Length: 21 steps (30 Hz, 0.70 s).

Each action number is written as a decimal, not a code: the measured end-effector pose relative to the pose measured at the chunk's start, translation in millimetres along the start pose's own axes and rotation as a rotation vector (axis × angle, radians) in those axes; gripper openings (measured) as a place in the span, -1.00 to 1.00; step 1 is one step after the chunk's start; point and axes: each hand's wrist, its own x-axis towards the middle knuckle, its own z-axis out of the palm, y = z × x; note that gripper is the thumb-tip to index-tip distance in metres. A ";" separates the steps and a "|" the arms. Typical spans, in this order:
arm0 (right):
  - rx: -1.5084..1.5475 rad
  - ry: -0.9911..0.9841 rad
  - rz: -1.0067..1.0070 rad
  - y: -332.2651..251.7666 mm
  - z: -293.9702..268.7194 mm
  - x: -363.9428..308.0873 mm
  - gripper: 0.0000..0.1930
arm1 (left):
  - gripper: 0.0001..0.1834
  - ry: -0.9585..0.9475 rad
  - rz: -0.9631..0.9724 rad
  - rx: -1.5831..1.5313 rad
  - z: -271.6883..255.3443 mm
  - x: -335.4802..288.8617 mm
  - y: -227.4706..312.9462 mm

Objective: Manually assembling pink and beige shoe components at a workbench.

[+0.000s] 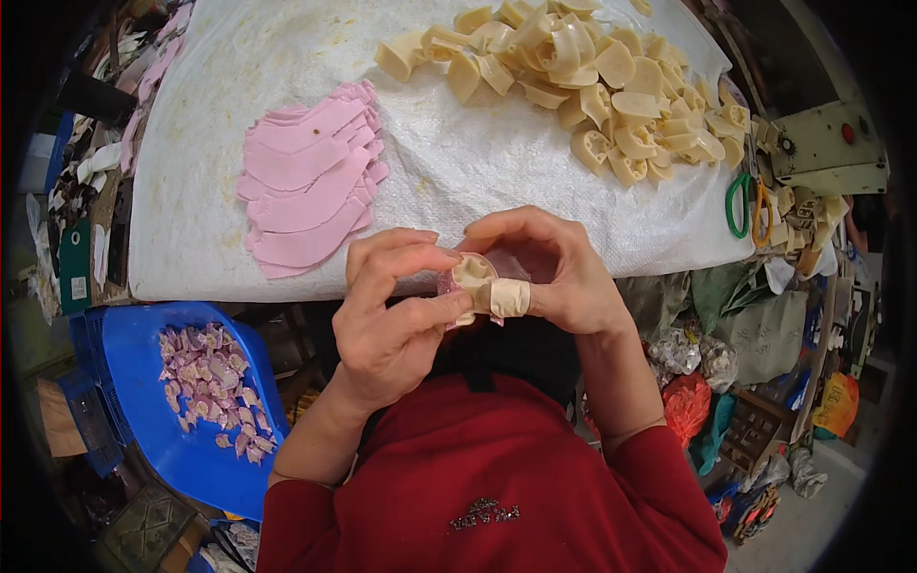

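Note:
Between both hands, just off the table's near edge, is a small beige shoe heel (472, 272), with pink glittery material around its rim. My left hand (387, 315) pinches its left side, with the thumb low and the fingers over the top. My right hand (570, 272) curls around the other side, and its fingers partly hide the piece. Beige tape (509, 298) wraps the right thumb, which presses against the heel. Beyond the left hand lies a fanned stack of pink curved sheet pieces (310, 181).
A big pile of bare beige heels (621, 86) covers the far right of the white-sheeted table (201, 124). Green-handled scissors (737, 204) and orange-handled ones (761, 215) lie at its right edge. A blue basin (181, 458) at lower left holds pinkish glittery pieces (215, 377).

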 end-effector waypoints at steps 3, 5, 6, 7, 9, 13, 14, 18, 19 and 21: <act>-0.242 0.038 -0.141 -0.2 -3.4 1.9 -0.52 | -0.79 -0.041 -0.064 -0.326 0.3 -5.6 -7.1; -0.448 0.059 -0.323 2.6 -3.0 2.0 -0.50 | -0.45 -0.002 -0.420 -0.620 -1.1 -8.5 -2.0; -0.390 0.059 -0.386 3.6 0.1 2.1 -0.50 | -0.14 -0.149 -0.551 -0.713 0.7 -12.0 -5.7; -0.331 0.058 -0.449 4.9 3.1 2.1 -0.50 | -0.21 -0.221 -0.649 -0.920 3.8 -13.9 -1.3; -0.369 0.034 -0.437 8.9 6.1 0.8 -0.49 | -0.35 -0.187 -0.716 -1.005 13.1 -16.7 1.1; -0.515 0.046 -0.487 16.6 13.9 1.8 -0.55 | -0.32 -0.311 -0.807 -0.996 9.0 -14.7 2.9; -0.512 0.042 -0.487 19.3 18.2 1.0 -0.55 | -0.34 -0.219 -0.820 -0.953 11.7 -16.4 8.1; -0.229 0.084 -0.364 23.9 25.5 0.6 -0.69 | -0.29 -0.111 -0.775 -0.959 12.5 -18.2 12.5; -0.115 0.034 -0.259 21.0 26.1 2.5 -0.73 | -0.29 -0.085 -0.725 -1.021 13.3 -17.0 15.3; 0.139 0.000 -0.054 11.4 27.0 5.5 -0.78 | -0.23 -0.040 -0.697 -0.956 19.5 -12.7 21.8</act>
